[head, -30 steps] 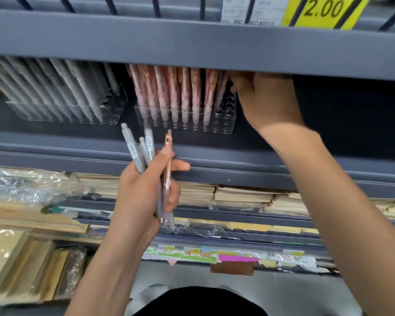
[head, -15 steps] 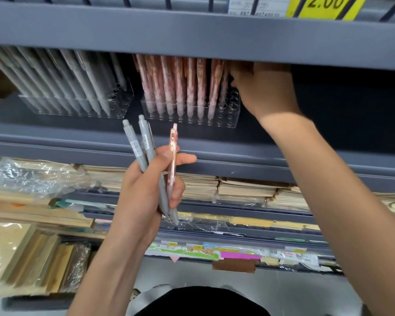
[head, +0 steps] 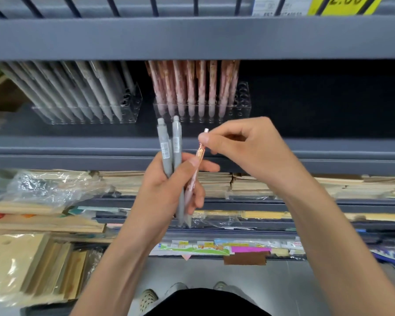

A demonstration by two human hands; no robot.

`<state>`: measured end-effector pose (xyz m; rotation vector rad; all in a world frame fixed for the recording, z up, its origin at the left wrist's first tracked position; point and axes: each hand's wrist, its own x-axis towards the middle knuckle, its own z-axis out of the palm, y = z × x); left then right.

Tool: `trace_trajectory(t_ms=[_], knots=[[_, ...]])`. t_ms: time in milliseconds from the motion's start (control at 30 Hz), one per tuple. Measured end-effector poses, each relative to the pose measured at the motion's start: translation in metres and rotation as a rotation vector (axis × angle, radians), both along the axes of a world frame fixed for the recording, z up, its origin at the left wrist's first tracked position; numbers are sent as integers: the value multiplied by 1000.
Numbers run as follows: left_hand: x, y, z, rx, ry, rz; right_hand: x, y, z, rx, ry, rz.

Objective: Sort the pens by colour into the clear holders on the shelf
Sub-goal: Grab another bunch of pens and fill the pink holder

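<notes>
Grey shelf (head: 192,37): clear holder (head: 132,115) at 10 o'clock, grey pens (head: 82,92); second holder (head: 242,103) at 12, pink pens (head: 192,87). Yellow tag (head: 342,5) at 1, digits cropped. Centre: left hand (head: 167,190) grips two loose grey pens (head: 176,151), pink pen (head: 200,156); right hand (head: 249,147) pinches its top.

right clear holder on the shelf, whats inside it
The right clear holder holds pink patterned pens standing tip down in rows; the holes at its right end look empty. The pens' tops are hidden by the shelf above.

Pink pens (head: 192,87) tops hidden behind shelf lip (head: 192,37) — price tag (head: 342,5) cropped at top.
</notes>
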<state>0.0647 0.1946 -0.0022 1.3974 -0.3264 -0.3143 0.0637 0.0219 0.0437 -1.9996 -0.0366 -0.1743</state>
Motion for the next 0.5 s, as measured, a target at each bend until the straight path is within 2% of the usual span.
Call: trace_trajectory(t_ms=[133, 233, 367, 433, 500], knots=[[3, -4, 3, 2, 53, 26, -8, -1, -4, 121, -1, -40], [6, -9, 5, 11, 116, 107, -10, -9, -5, 282, -33, -158], [10, -9, 2, 28, 156, 178, -5, -28, 6, 615, -239, -424], [9, -10, 1, 44, 167, 182, -1, -37, 10, 641, -377, -504], [9, -11, 0, 1, 205, 177, 5, -44, 11, 573, -492, -560]])
